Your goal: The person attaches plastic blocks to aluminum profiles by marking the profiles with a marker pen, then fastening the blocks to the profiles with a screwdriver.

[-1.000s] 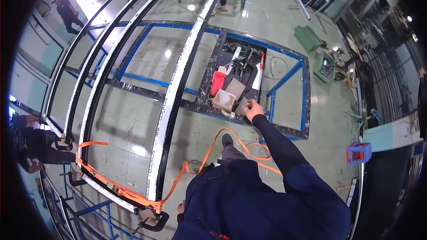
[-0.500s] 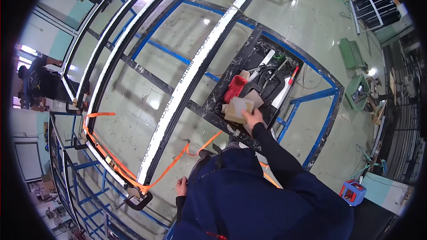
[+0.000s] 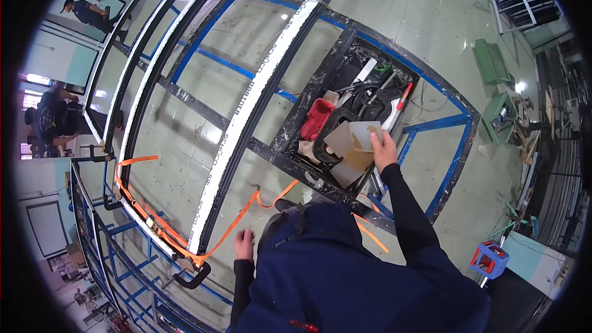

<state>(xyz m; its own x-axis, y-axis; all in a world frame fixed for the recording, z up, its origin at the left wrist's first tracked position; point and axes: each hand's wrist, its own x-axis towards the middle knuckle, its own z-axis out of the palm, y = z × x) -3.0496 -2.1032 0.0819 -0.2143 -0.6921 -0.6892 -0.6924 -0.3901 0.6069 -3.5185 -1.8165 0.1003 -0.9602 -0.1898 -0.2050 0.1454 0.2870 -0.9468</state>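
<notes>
Over the tool tray (image 3: 290,139), my right hand (image 3: 385,150) pinches the edge of a grey-brown sheet piece (image 3: 365,134). More such pieces (image 3: 351,169) lie just below it, at the tray's near corner. Beside them in the tray are a red cloth-like item (image 3: 317,117), black clamps (image 3: 379,102) and a red-tipped tool (image 3: 404,95). Left of my body, my left hand (image 3: 244,245) hangs with nothing visible in it, near an orange strap (image 3: 231,229); its fingers are partly blurred.
Long white-topped profiles (image 3: 246,102) run across a blue and black frame (image 3: 206,108). A C-clamp (image 3: 194,277) grips the near end. Two people (image 3: 89,12) (image 3: 52,114) are at the left. Green boxes (image 3: 492,61) and a blue-red stool (image 3: 489,259) are at the right.
My right hand has moved right and slightly up with the sheet piece, and the pieces are now spread apart. My left hand has moved a little left and up. The view has shifted.
</notes>
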